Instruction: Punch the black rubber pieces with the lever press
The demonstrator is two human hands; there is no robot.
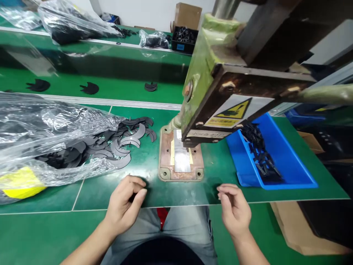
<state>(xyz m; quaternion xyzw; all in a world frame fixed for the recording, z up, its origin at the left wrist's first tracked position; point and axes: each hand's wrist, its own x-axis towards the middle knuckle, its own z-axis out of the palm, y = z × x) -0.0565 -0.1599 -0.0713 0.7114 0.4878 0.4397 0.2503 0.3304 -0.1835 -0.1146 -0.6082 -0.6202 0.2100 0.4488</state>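
My left hand [125, 206] rests at the front edge of the green table, its fingers loosely curled and the thumb apart from them, holding nothing I can see. Over the same edge, further right, my right hand [234, 209] is half curled with a gap between thumb and fingers; nothing shows in it. Between and beyond the hands stands the base [181, 177] of a green hand press [198, 73], with a metal plate [182, 162] on it. Thin black crescent-shaped pieces [121, 162] spill from a clear plastic bag [55, 125] left of the press.
A blue bin [292, 158] with small black parts [259, 151] stands to the right. Behind the table runs a green conveyor belt [118, 82] carrying several black pieces. Bags and a black crate [184, 38] sit on the far shelf. The press head overhangs the table.
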